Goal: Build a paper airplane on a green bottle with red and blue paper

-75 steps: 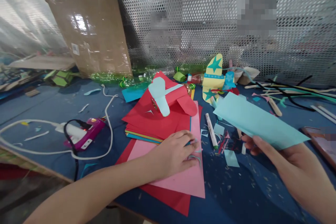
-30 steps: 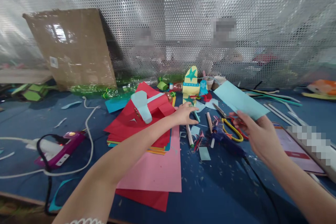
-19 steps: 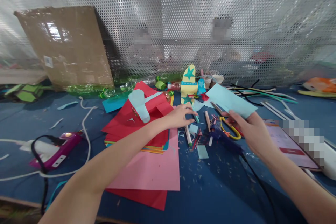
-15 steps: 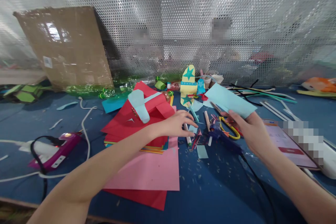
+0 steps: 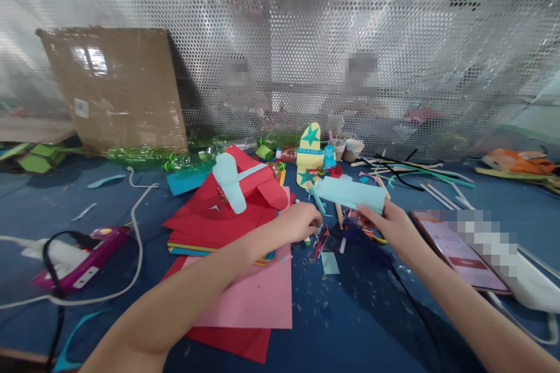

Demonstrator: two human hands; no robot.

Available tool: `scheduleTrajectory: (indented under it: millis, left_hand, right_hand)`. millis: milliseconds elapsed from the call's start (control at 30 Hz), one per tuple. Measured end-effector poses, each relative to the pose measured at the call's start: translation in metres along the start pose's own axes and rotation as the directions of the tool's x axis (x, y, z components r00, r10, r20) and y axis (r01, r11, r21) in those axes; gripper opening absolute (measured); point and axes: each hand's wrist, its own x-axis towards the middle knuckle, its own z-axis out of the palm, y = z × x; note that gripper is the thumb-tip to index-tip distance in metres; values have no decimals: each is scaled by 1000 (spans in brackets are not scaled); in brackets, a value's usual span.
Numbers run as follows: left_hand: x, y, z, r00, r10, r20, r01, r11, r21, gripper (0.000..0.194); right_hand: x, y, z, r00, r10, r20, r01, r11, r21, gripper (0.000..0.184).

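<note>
My left hand (image 5: 303,222) has its fingers curled round a white marker (image 5: 307,240); the green end shows below the hand, and the fingers hide most of the barrel. In my right hand (image 5: 385,222) is a folded light blue sheet of paper (image 5: 350,193), pinched at its lower right corner and held above the table. Left of my left hand, a red paper airplane (image 5: 258,186) with a light blue propeller rests on a stack of red paper (image 5: 196,218). Under my right hand lies a dark blue glue gun (image 5: 367,245), with yellow-handled scissors (image 5: 380,239) mostly hidden.
A purple power strip (image 5: 87,262) with cables sits at left. A phone (image 5: 459,253) lies at right. Paper scraps (image 5: 330,263) and a yellow star-patterned paper model (image 5: 310,154) are near the middle. Plastic bottles and a cardboard sheet (image 5: 118,93) stand along the perforated metal screen (image 5: 306,35).
My left hand went from the pink paper over the scraps, open, and has closed round the marker. My right hand keeps the blue paper and has brought it lower and leftward. The view shifted.
</note>
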Motion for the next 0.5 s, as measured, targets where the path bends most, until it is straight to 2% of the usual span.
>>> scheduleTrajectory:
  millis: [133, 267, 367, 500]
  left_hand:
    - [-5, -3, 8, 994, -74, -79, 62, 988, -143, 16]
    - [-1, -9, 15, 954, -218, -207, 134, 925, -356, 15]
    - [5, -13, 9, 917, -310, -251, 121, 816, -566, 19]
    - [6, -10, -5, 923, -341, -180, 68, 603, -795, 54]
  right_hand:
    - [-11, -5, 9, 995, -33, 96, 38, 998, -44, 29]
    - [-19, -5, 15, 988, -64, 140, 72, 996, -56, 31]
    - [-21, -1, 18, 985, -74, 154, 84, 995, -58, 33]
    - [-22, 0, 21, 986, -62, 155, 72, 996, -59, 37]
